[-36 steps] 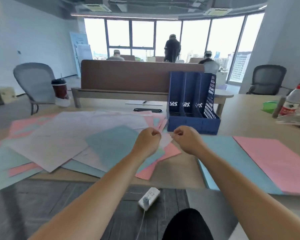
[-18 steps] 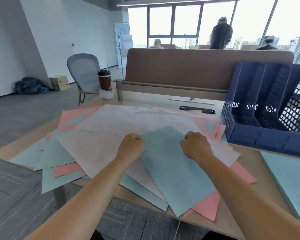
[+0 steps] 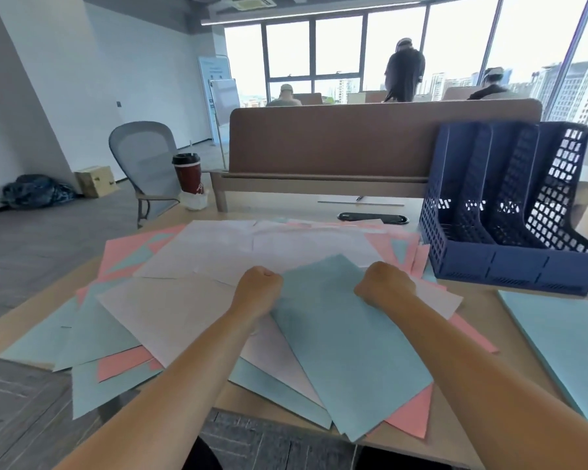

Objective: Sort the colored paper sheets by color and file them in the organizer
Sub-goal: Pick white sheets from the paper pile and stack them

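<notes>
Sorting is the step in hand, I judge. At the near edge of the pale wooden worktop (image 3: pixel 482 317) a large light-blue paper sheet (image 3: pixel 347 351) lies topmost on a loose pile of pink, blue and white sheets (image 3: pixel 197 310), its near corner overhanging. The left hand (image 3: pixel 259 287) sits at that sheet's left edge and the right hand (image 3: pixel 384 284) at its far right corner. Both are curled into fists, with nothing seen in either. Next a hand must uncurl, pinch the blue sheet and carry it to the stack of blue sheets (image 3: pixel 564 337) at the right edge. Beyond, far right, the dark blue plastic three-slot organizer (image 3: pixel 510 270) stands upright with no paper showing in it.
</notes>
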